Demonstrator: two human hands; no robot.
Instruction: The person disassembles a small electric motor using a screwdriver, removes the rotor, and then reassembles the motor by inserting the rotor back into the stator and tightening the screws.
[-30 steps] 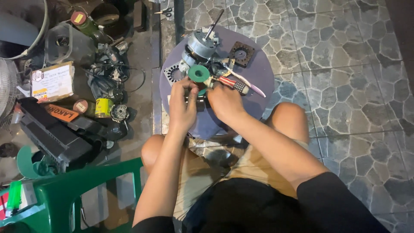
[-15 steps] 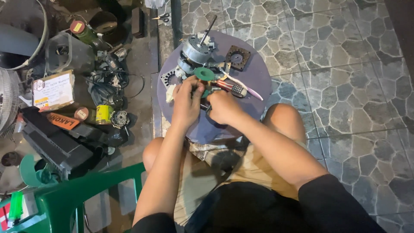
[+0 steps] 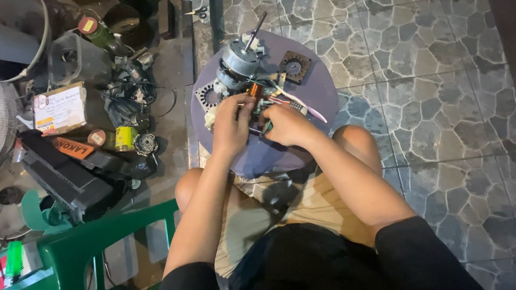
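I hold a small copper-wound coil (image 3: 256,92) over the middle of the round purple stool top (image 3: 317,102), just in front of the grey fan motor (image 3: 240,58) w/ its shaft pointing up and away. My left hand (image 3: 231,126) is closed around the near side of the coil, fingers pinched on it; my right hand (image 3: 287,124) is curled close beside, also shut, but on what exactly I cannot tell, maybe the wires under the coil. To do this step well, I think I should keep both grips gentle, support the coil from below and not pull the thin winding, because it breaks easy. Around: a square black plate w/ a round hole (image 3: 293,66) near the motor, a pink-white strip (image 3: 309,107) to the right, a laminated stator ring (image 3: 207,98) at the left edge. Compared w/ half a sec. ago, the green round part that lay between my hands and the motor is not visible any more, and the copper coil shows instead; my hands are approx. at the same place.
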